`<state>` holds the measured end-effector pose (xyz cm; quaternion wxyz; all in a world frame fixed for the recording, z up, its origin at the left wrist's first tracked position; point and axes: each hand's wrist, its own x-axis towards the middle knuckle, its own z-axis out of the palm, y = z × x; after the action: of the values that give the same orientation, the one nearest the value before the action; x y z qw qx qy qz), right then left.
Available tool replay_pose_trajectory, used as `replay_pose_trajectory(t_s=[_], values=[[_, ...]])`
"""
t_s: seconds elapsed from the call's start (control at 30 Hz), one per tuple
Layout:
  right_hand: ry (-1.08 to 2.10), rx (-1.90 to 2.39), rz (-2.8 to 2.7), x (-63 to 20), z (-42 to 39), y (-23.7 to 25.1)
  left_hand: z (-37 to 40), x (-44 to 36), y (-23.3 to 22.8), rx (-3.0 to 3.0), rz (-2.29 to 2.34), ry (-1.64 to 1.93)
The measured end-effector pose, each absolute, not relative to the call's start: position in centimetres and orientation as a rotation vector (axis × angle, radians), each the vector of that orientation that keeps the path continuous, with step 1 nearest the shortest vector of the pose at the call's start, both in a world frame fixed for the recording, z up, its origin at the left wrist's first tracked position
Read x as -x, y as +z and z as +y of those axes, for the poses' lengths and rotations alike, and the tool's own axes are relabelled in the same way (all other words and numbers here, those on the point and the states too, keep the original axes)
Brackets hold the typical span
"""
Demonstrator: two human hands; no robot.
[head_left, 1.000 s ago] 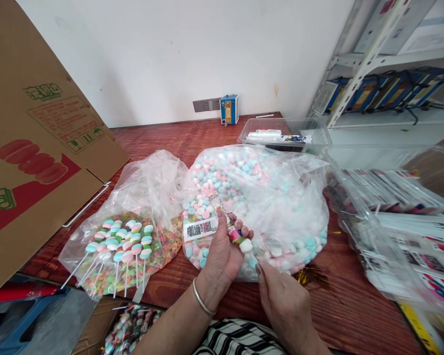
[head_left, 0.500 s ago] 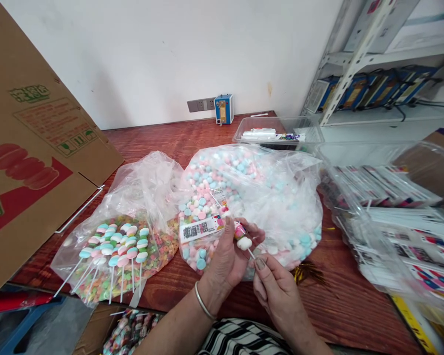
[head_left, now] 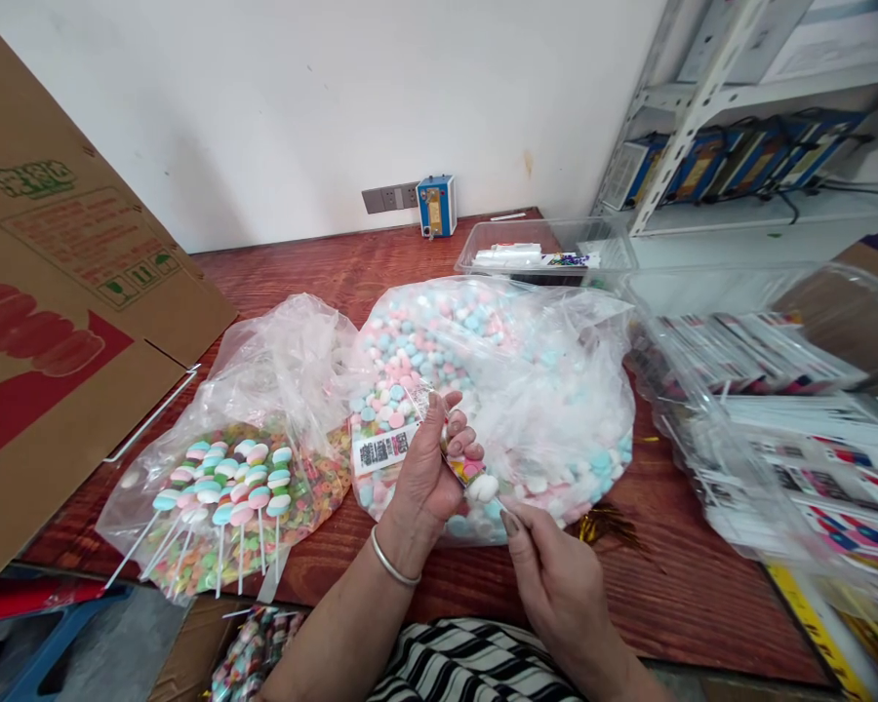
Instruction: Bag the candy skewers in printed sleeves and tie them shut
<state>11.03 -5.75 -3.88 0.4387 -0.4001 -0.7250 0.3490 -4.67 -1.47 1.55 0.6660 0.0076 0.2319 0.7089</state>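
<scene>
The left hand point(head_left: 424, 468) gripped a candy skewer point(head_left: 472, 478) together with a clear printed sleeve point(head_left: 391, 447), just in front of the big bag of pastel candies point(head_left: 527, 390) on the counter point(head_left: 322, 273). The right hand point(head_left: 556, 585) pinched the skewer's stick from below. Left of the big bag lay a smaller bag topped with finished skewers point(head_left: 226, 487).
</scene>
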Motion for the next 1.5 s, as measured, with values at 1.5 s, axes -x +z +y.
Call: replay_pose_trajectory(t_s=[1.5], values=[[0.826,1.083,-2.038,-10.9,-5.5,-4.0,-1.1,5.4,1.1,-0.094,0.604,1.748]])
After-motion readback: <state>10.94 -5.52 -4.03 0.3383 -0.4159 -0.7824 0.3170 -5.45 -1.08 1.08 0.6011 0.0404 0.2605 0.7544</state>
